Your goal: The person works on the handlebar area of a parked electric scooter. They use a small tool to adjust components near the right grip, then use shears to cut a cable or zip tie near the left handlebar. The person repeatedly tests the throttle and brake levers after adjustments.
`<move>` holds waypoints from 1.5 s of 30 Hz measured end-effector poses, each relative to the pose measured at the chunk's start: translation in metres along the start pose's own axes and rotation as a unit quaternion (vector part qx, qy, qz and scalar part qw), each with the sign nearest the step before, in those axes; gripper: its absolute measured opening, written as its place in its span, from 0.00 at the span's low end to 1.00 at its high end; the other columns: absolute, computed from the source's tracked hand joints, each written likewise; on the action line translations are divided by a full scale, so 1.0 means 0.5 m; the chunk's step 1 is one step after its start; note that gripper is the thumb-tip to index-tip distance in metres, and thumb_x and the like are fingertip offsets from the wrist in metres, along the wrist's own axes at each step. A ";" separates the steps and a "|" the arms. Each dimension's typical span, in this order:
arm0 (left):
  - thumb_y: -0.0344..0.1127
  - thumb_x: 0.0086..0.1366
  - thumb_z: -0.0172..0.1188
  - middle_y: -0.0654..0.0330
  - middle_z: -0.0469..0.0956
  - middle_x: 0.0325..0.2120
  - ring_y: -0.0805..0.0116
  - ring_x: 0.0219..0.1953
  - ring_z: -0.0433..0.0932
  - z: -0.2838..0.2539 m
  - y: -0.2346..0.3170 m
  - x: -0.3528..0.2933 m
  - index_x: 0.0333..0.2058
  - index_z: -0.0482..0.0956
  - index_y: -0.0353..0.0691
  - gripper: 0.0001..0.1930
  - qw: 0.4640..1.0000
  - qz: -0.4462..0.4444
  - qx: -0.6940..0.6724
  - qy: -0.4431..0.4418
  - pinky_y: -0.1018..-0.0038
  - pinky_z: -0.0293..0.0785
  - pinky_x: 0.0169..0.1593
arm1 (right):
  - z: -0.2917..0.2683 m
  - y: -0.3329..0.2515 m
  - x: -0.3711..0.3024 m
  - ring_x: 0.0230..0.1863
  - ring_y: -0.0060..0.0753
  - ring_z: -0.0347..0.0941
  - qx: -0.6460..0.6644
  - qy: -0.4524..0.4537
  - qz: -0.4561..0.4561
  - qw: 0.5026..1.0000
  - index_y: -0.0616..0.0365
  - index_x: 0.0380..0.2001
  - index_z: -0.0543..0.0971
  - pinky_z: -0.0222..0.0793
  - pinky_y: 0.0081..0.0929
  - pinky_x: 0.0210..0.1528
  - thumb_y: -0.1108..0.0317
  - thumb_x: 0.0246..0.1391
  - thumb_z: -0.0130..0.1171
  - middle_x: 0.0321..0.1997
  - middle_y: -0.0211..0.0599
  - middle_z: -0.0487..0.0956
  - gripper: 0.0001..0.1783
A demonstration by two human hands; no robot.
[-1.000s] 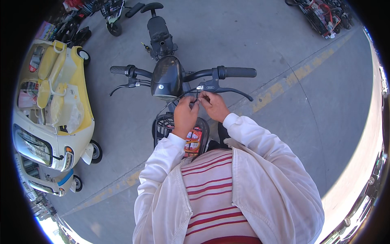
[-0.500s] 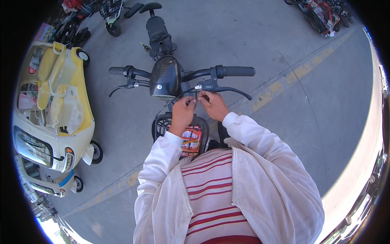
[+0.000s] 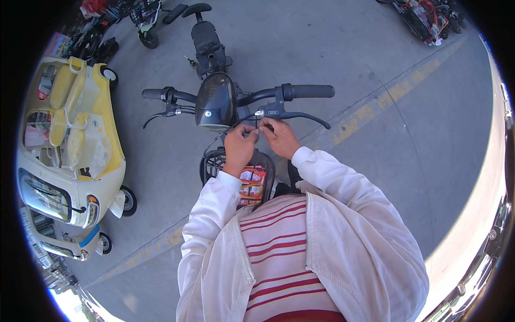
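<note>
An electric scooter with a black headlight housing [image 3: 215,102] stands in front of me. Under the brake lever [image 3: 300,115] on the right side of the handlebar, my left hand [image 3: 239,150] and my right hand [image 3: 283,139] meet with pinched fingertips. Between them is a thin dark cable [image 3: 256,122] that hangs just below the silver adjuster [image 3: 259,113] of the lever. My fingers cover its lower end. Below my left hand is a black basket [image 3: 270,166] holding red packages [image 3: 252,177] and an orange cord.
To the left stands a yellow and white three-wheeled vehicle [image 3: 102,161], with a second small vehicle [image 3: 80,244] beside it. Other scooters [image 3: 148,37] are at the far left. A frame with wires [image 3: 426,24] lies at the far right. A worn yellow line [image 3: 365,115] crosses the concrete.
The scooter and both hands sit slightly further left in the picture. My fingers keep their pinch at the same spot below the lever.
</note>
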State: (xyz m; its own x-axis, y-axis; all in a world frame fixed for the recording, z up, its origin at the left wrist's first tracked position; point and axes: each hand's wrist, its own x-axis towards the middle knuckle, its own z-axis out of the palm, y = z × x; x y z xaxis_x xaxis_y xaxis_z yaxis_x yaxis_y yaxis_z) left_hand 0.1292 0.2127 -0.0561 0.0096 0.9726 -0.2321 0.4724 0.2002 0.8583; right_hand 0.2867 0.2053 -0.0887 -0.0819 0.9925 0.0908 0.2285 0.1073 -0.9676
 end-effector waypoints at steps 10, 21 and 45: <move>0.34 0.68 0.59 0.63 0.82 0.29 0.79 0.24 0.76 -0.019 -0.018 -0.008 0.43 0.83 0.33 0.11 0.993 -0.023 -0.109 -0.043 0.79 0.74 0.28 | 0.041 -0.010 -0.032 0.40 0.19 0.76 0.223 -0.049 0.196 0.954 0.61 0.44 0.78 0.71 0.22 0.38 0.66 0.61 0.59 0.39 0.29 0.81 0.11; 0.22 0.65 0.58 0.55 0.83 0.37 0.72 0.37 0.81 -0.014 -0.026 -0.026 0.44 0.75 0.32 0.09 0.990 0.143 -0.009 0.005 0.76 0.77 0.42 | 0.047 -0.031 -0.043 0.36 0.41 0.81 0.027 0.064 0.082 0.994 0.63 0.36 0.80 0.76 0.34 0.38 0.69 0.56 0.61 0.36 0.45 0.82 0.08; 0.31 0.63 0.66 0.56 0.83 0.31 0.72 0.30 0.82 0.004 -0.042 -0.025 0.38 0.82 0.30 0.10 0.988 0.104 -0.056 0.097 0.75 0.77 0.36 | 0.031 -0.035 -0.018 0.36 0.41 0.79 0.006 0.057 -0.002 0.998 0.59 0.45 0.77 0.75 0.33 0.40 0.71 0.58 0.58 0.41 0.45 0.79 0.12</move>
State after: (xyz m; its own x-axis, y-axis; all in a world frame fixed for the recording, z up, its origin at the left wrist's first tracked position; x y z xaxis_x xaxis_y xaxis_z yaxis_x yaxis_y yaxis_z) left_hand 0.1206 0.1960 -0.0723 -0.0774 0.9963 0.0375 0.3771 -0.0055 0.9262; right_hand 0.2681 0.1937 -0.0761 0.0290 0.9924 0.1195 0.2158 0.1105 -0.9702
